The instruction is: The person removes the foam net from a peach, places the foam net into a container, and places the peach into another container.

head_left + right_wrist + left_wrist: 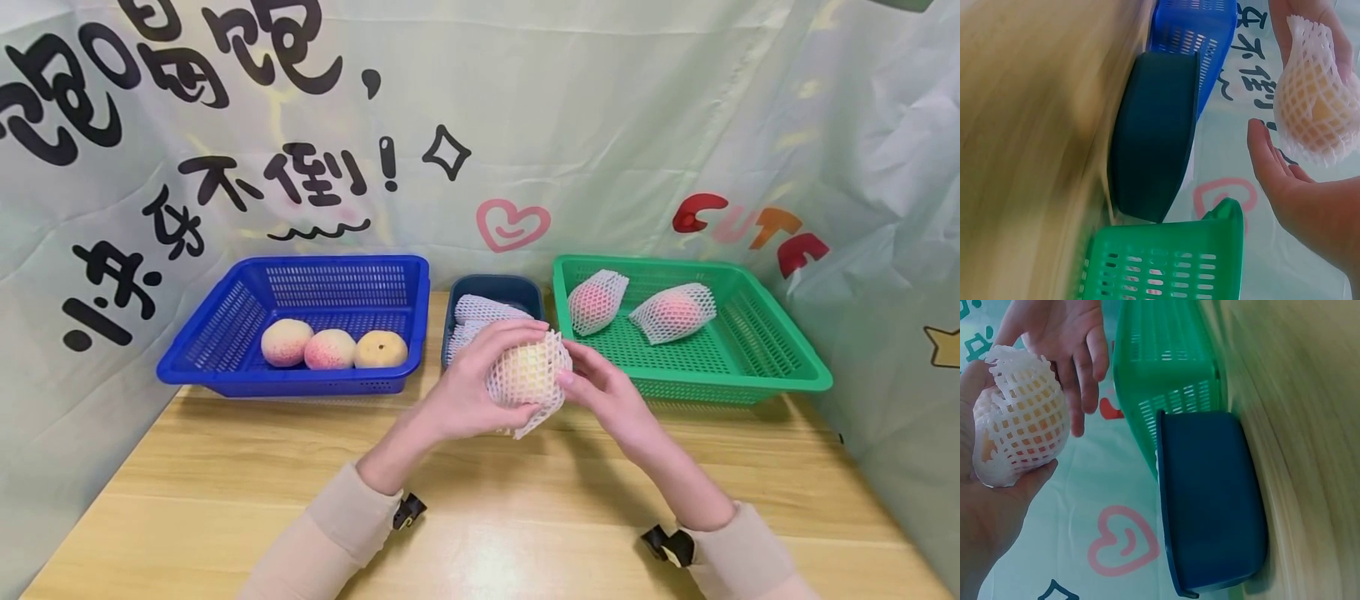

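Observation:
A pale yellow peach in a white foam net sleeve is held up above the table, in front of the small dark box. My left hand grips it from the left, thumb below and fingers over the top. Beside its right side is my right hand, its fingertips right at the net in the head view. The left wrist view shows the fingers of that right hand extended and loose. In the right wrist view the net sleeve covers the peach, with its gathered end upward.
Three bare peaches lie in a blue basket at the left. A dark blue box holds more foam nets. The green basket at the right contains two netted peaches. A printed cloth hangs behind.

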